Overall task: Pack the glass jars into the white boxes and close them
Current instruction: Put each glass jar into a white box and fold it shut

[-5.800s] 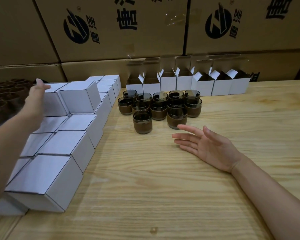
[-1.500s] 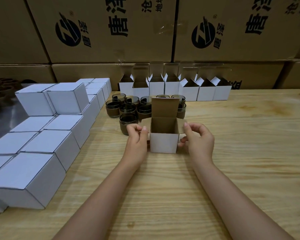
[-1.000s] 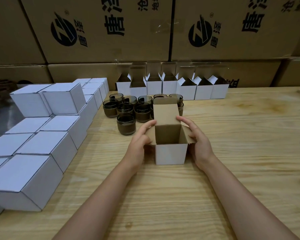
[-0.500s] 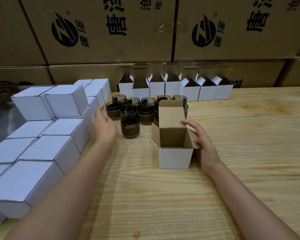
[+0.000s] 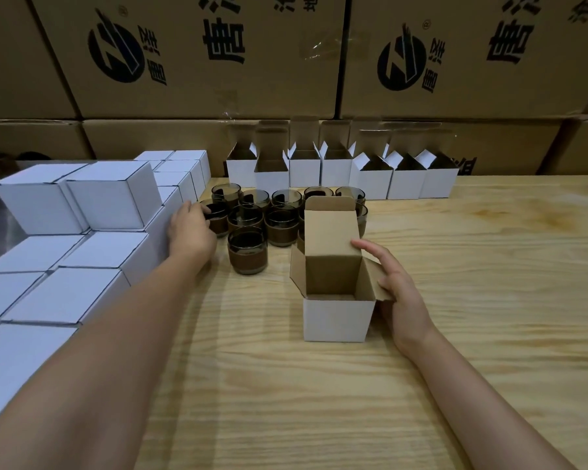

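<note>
Glass jar (image 5: 214, 217): at the left edge of the jar cluster (image 5: 279, 212), under the left hand (image 5: 190, 228). Judged rigid, smooth, breakable, moderately heavy for its size; the brown band round its lower body should give a surer hold than bare glass. Best taken round the side wall, clear of the rim. Left grip: fingers curled at the jar, contact likely, closure cannot be told. Open white box (image 5: 336, 310): right of that grip and nearer the person, flaps up, light card, liable to slide. Right hand (image 5: 398, 293): open, resting flat against the box's right side flap. Closed boxes (image 5: 82, 212) stacked left of the left grip, all on the table (image 5: 319, 401)
</note>
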A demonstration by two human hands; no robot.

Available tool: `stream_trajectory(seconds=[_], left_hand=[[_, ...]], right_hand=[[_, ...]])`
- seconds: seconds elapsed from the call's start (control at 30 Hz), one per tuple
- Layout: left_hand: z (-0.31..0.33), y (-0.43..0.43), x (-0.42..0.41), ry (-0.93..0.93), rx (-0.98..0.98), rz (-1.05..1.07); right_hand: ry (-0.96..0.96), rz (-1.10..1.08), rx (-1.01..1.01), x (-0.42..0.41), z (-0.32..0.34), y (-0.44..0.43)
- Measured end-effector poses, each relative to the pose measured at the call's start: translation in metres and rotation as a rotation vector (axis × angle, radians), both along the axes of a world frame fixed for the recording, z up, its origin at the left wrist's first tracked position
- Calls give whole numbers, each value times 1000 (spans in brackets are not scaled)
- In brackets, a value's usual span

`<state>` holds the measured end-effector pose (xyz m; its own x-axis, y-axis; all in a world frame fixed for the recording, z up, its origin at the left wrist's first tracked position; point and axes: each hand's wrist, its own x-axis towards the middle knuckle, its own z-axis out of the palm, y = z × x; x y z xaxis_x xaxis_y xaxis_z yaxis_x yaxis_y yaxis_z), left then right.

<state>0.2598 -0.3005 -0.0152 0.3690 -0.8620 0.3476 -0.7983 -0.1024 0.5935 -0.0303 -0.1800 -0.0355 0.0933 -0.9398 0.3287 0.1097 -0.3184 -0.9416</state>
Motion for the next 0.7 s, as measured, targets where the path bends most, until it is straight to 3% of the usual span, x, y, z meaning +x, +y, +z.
stream_trajectory(seconds=[0.13, 0.3, 0.47, 0.7], left_hand=[[4, 7, 0, 47, -25, -6], [8, 24, 1, 296, -3, -79], [16, 39, 1, 258, 67, -26], [20, 51, 1, 241, 152, -151]], right_hand=[[-3, -1, 16, 0, 0, 1], [19, -12, 15, 0, 2, 2], [20, -8, 23, 0, 1, 2], [19, -11, 46, 0, 2, 3]])
